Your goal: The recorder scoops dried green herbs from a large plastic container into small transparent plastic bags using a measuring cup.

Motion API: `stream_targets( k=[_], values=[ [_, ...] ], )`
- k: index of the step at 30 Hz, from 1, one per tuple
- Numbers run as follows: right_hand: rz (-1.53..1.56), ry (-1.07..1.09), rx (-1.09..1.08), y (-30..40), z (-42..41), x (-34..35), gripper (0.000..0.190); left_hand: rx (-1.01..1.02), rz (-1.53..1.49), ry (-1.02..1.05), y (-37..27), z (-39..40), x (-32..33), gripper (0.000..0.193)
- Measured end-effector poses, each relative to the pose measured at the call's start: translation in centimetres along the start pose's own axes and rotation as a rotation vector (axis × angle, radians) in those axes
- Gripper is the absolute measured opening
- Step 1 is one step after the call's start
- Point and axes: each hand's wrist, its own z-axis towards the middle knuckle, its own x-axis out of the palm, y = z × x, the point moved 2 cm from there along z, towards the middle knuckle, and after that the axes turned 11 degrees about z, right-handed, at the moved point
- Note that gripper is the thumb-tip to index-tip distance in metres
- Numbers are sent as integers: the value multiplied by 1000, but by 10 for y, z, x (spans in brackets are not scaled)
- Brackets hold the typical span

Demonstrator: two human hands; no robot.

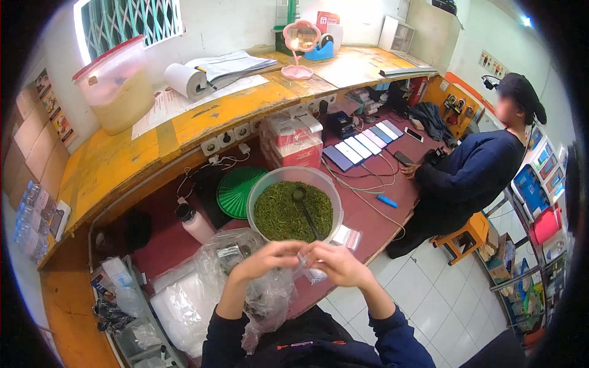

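Note:
My left hand (271, 259) and my right hand (335, 263) meet just below a round translucent tub (256, 184). Between their fingertips is a small piece of clear plastic (303, 257), which my right hand pinches; whether the left fingers also grip it cannot be told. Chopped green leafy material (280, 209) fills much of the tub, with a black spoon (307, 216) lying in it. Crumpled clear plastic bags (271, 299) lie under and beside my left forearm. Small clear packets (347, 237) lie at the tub's lower right.
A pinkish-white bottle (195, 225) and a green plastic lid or basket (237, 191) stand left of the tub. Behind it are wrapped red boxes (297, 147). Several phones (363, 142) with cables lie on the maroon desk (363, 216). At right stands a person (478, 161), one hand near a dark phone.

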Motion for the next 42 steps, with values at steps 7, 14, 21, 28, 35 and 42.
stream_targets(
  k=[7, 14, 21, 28, 35, 42],
  values=[
    [-50, -247, -390, -5, 30, 0, 12, 13, 103, 13, 17, -11, -19, 33],
    [-1098, -285, 344, -120, 68, -32, 15, 225, 285, -361, 5, -15, -19, 45],
    [-1120, -319, 441, -140, 102, 3, 18, 166, 399, -526, 27, -38, -35, 59],
    [-1208, -556, 377, -155, 121, -2, 11, 920, 721, -137, 46, -25, -98, 49],
    [-1302, -72, 28, -141, 104, -21, 10, 98, 257, -456, 22, -30, -52, 48],
    [-1020, 84, 48, -96, 77, -14, 9, 239, 528, -593, 39, -36, -78, 64]
  ],
)
